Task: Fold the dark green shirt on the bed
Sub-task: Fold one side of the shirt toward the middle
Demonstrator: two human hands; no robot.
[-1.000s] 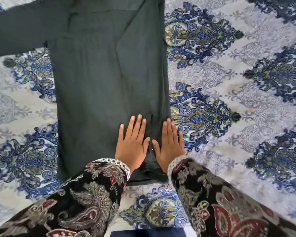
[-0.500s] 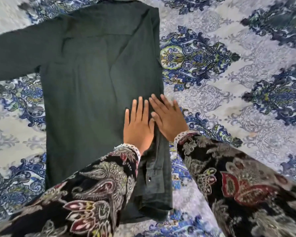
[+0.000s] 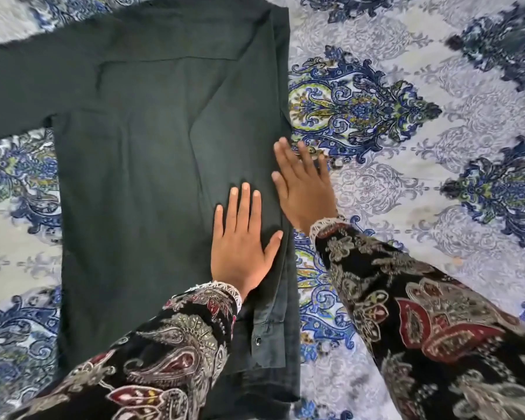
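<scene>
1. Bed cover [image 3: 437, 183]: fills whole view under everything else. Pale grey-white ground w/ repeated blue, navy and yellow-green damask medallions. I see it bare on the right half and in patches at left.

2. Dark green shirt [image 3: 152, 183]: lying flat on the bed, left of centre, running from far edge of view to near edge. One sleeve [image 3: 28, 95] stretched straight out to the left at the far end. Right side of body already folded inward, giving a straight stacked edge down the right; a diagonal crease runs across the upper body. A seam line crosses the far part, approx. shoulder level. Fabric mostly smooth, slight rumple at near right corner.

3. Person's sleeves: black w/ paisley print in red, grey and gold, white lace trim at wrists. Left one [image 3: 152, 359] enters from near left and lies over the shirt's near part; right one [image 3: 437, 328] enters from near right, over the bed cover.

4. Left hand [image 3: 240, 247]: palm down, flat on shirt near its right folded edge, fingers together pointing far, thumb spread right. Not gripping anything, just pressing.

5. Right hand [image 3: 303, 186]: just beyond and right of left hand, slightly blurred. Open, fingers extended toward far left, lying across the shirt's right edge, part on fabric, part over bed cover. Holding nothing. Hands close but not touching.

6. Cuff [image 3: 269, 338]: folded sleeve end, lying on the shirt near its right edge, nearer than left hand; one small dark button [image 3: 258, 340] visible.
</scene>
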